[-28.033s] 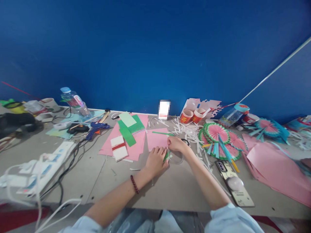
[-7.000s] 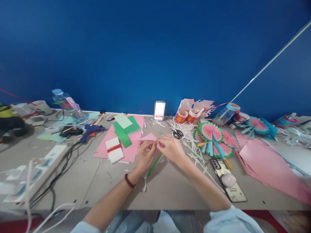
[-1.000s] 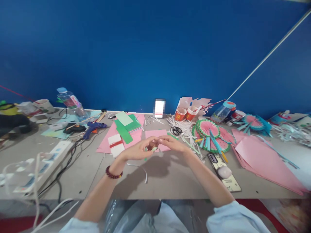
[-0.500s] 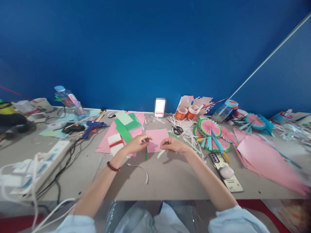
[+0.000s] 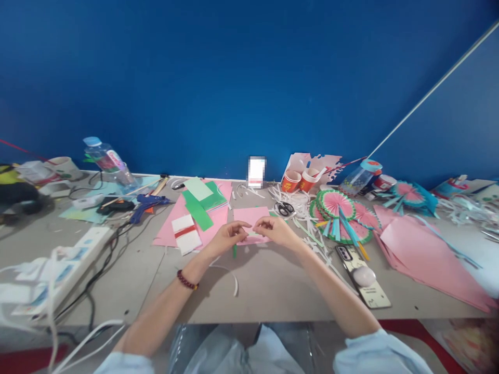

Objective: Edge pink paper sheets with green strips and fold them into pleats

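Observation:
A small sheet of pink paper (image 5: 246, 213) lies flat in front of me, partly covered by my hands. Just above its near half, my left hand (image 5: 230, 235) is closed in a pinch. Close by on the right, my right hand (image 5: 276, 231) also pinches, its fingertips almost meeting the left ones. Between them a narrow pale paper strip (image 5: 253, 235) shows in part; the fingers hide its ends. A bit of green paper (image 5: 234, 251) sticks out at the pink sheet's near edge. Nearer me a curved white strip (image 5: 236, 285) rests on the table.
Left are green paper (image 5: 199, 215), a bound white stack (image 5: 186, 232), a blue glue gun (image 5: 150, 205) and a power strip (image 5: 70, 270). Black scissors (image 5: 284, 208), paper scraps, watermelon fans (image 5: 336, 203), a phone (image 5: 362, 278) and pink sheets (image 5: 424, 249) lie right. Paper cups (image 5: 291, 181) stand behind.
My left hand has moved right and slightly down, and its fingers have drawn together. My right hand has shifted slightly, so the fingertips are now close together over the pink sheet.

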{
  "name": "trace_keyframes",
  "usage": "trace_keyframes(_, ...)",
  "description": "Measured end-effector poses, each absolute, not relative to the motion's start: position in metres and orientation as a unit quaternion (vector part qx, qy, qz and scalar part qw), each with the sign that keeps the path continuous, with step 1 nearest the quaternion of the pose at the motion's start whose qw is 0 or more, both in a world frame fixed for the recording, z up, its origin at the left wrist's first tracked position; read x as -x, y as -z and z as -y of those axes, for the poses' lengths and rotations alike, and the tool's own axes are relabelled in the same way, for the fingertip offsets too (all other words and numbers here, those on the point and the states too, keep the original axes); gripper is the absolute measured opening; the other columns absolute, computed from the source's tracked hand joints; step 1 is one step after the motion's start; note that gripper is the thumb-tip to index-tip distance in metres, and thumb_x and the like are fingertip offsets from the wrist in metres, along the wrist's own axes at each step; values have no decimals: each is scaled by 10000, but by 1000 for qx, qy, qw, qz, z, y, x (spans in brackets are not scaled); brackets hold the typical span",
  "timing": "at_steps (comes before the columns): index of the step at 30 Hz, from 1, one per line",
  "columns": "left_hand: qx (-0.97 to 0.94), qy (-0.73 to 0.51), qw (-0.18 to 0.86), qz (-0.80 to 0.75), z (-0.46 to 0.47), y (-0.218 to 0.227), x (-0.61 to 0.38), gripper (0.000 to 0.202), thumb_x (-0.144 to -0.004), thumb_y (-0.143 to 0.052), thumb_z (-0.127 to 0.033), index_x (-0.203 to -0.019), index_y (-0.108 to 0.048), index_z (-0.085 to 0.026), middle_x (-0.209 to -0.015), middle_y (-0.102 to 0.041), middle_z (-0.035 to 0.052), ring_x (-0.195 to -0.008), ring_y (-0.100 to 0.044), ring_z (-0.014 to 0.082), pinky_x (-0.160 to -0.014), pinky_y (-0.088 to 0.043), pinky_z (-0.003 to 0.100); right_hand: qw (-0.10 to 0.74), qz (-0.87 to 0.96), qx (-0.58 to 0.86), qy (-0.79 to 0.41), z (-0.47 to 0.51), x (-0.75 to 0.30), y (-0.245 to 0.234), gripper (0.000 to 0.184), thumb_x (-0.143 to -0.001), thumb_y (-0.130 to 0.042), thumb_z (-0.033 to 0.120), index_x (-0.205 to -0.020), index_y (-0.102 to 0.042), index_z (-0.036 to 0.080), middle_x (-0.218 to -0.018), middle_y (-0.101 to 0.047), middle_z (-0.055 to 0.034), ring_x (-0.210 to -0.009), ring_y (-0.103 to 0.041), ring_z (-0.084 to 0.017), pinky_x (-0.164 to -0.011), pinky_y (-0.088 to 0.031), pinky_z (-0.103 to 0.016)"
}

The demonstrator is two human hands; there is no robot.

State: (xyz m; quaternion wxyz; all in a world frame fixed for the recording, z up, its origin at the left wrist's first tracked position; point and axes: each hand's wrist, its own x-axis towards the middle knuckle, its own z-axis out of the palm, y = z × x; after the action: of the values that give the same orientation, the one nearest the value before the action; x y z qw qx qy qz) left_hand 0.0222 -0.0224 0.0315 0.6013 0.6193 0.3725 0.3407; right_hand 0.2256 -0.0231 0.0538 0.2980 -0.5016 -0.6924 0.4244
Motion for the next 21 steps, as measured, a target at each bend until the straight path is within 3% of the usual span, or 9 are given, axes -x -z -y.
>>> trace_keyframes(3, -653, -344, 544, -398, 20, -28, -19, 370, -770, -628, -392, -1046, -620, -146, -692, -629, 13, -670, -597, 145, -648, -442, 259, 269, 706, 514, -407, 22, -225, -52, 244, -729, -655, 407, -737, -689, 166, -530, -497, 41, -496, -396, -80, -472, -285, -208)
trace_keyframes(8, -733, -310, 418, -438, 16, -27, -11, 308, -856, -511, -334, -1100, -619, -178, -740, -667, 11, -656, -573, 138, -598, -419, 238, 257, 685, 504, -459, 15, -225, -48, 251, -731, -629, 396, -701, -683, 153, -590, -543, 20, -528, -433, -83, -476, -343, -197)
trace_keyframes(13, -854, -249, 219, -401, 5, -16, 1, 222, -882, -464, -204, -990, -657, -196, -1043, -673, 62, -989, -590, 198, -881, -432, 330, 263, 627, 502, -534, 7, -232, -40, 280, -698, -653, 408, -787, -699, 146, -777, -643, -32, -630, -535, -112, -515, -441, -204)
trace_keyframes(16, -898, -175, 150, -375, 1, -8, 3, 224, -888, -464, -177, -988, -663, -205, -1112, -651, 72, -1044, -581, 210, -924, -418, 354, 249, 635, 499, -535, 7, -233, -35, 259, -701, -648, 391, -766, -692, 144, -779, -655, -40, -654, -563, -129, -559, -466, -228)
trace_keyframes(21, -919, -135, 109, -354, 5, -4, -2, 237, -889, -492, -177, -1037, -666, -240, -1173, -617, 67, -1068, -580, 202, -941, -421, 346, 220, 724, 488, -435, 6, -234, -23, 163, -746, -584, 279, -737, -692, 157, -752, -669, -33, -723, -592, -152, -712, -458, -269)
